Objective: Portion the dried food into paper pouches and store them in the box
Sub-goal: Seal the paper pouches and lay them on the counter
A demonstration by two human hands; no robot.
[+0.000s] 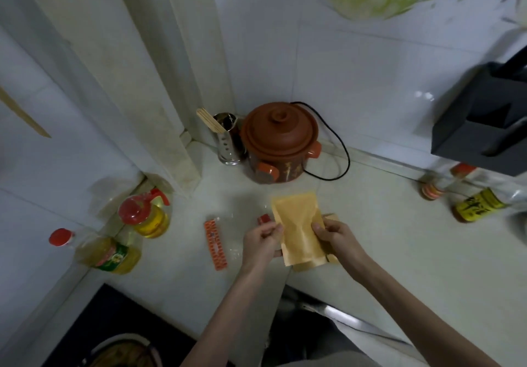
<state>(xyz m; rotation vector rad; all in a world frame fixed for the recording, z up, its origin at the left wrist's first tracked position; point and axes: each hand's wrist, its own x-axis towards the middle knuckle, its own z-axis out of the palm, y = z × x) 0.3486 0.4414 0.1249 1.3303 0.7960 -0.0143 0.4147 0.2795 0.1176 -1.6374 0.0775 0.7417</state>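
Paper pouch (296,228) between both hands' grips

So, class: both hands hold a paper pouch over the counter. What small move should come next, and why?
Probably pull the pouch's mouth open. The left hand and right hand pinch opposite edges of the flat paper pouch, and no food looks to have gone in yet.

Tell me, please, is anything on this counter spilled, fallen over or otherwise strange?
One oil bottle lies on its side at the counter's left edge, cap on; no oil shows around it. Nothing looks spilled. The left hand and right hand hold a paper pouch by its sides, and it looks intact.
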